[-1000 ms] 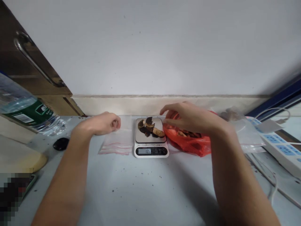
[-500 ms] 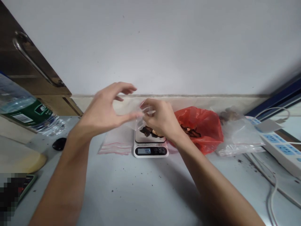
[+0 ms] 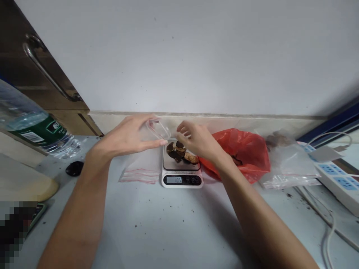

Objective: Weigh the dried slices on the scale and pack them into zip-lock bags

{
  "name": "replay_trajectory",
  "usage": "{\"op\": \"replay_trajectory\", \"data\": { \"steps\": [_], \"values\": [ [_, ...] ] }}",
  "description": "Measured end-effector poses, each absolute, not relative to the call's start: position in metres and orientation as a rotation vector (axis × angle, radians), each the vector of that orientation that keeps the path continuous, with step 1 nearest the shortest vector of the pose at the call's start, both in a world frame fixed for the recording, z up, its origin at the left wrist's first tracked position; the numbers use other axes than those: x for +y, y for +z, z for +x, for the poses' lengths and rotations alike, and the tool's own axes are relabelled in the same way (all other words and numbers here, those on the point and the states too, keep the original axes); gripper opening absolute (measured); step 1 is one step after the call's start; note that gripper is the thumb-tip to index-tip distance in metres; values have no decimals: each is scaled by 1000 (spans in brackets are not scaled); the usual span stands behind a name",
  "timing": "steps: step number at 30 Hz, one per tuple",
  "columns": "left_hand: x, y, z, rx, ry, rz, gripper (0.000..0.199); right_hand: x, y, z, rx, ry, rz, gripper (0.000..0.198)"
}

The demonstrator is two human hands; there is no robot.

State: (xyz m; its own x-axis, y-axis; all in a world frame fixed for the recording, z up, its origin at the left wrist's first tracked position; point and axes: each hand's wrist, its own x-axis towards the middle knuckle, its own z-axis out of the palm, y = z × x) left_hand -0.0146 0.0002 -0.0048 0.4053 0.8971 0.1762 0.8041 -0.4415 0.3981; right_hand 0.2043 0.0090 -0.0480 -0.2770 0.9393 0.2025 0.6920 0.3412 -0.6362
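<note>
My left hand (image 3: 127, 136) holds a small clear zip bag (image 3: 158, 130), its mouth spread toward the right. Just right of the bag is my right hand (image 3: 196, 140), fingers loosely bent and apart, with nothing visible in them. Below and between the hands stands a white digital kitchen scale (image 3: 182, 182), its display reading 10.5. Several dried, dark brown curled pieces (image 3: 179, 151), perhaps dried mushrooms, lie on its plate. Behind my right wrist sits an open red plastic bag (image 3: 252, 153) with more dark pieces inside, partly hidden by my forearm.
Flat zip bags (image 3: 140, 170) lie left of the scale. Filled clear bags (image 3: 291, 160) and a white power strip (image 3: 339, 179) with cables are at right. At left are a water bottle (image 3: 39, 129), a black round object (image 3: 74, 169) and a phone (image 3: 36, 216). A wall closes off the back.
My right hand has let go of the bag and moved slightly right, uncovering the pieces on the scale. My left hand has closed in on the bag, whose mouth now gapes.
</note>
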Motion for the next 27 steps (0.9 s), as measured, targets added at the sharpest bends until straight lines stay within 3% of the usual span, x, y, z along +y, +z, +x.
{"op": "replay_trajectory", "data": {
  "steps": [2, 4, 7, 10, 14, 18, 21, 27],
  "values": [
    [3, -8, -19, 1506, 435, 2383, 77, 8, -52, 204, -2302, 566, -1540, 37],
    [7, -14, -21, 1541, 332, 2350, 76, 6, -54, 200, -2475, 569, -1578, 46],
    [14, -26, -20, 1581, 227, 2310, 80, 5, -54, 195, -2546, 511, -1624, 32],
    [18, -33, -18, 1535, 189, 2311, 77, 7, -52, 194, -2529, 491, -1672, 32],
    [17, -33, -13, 1443, 149, 2324, 57, 9, -48, 201, -2335, 730, -1674, 27],
    [13, -31, -5, 1401, 164, 2319, 54, 4, -36, 210, -2231, 927, -1522, 24],
    [10, -28, 1, 1348, 204, 2304, 52, -3, -26, 214, -2291, 1050, -1317, 24],
    [8, -25, 4, 1207, 319, 2300, 49, -6, -25, 214, -2314, 954, -1002, 39]
  ]
}}
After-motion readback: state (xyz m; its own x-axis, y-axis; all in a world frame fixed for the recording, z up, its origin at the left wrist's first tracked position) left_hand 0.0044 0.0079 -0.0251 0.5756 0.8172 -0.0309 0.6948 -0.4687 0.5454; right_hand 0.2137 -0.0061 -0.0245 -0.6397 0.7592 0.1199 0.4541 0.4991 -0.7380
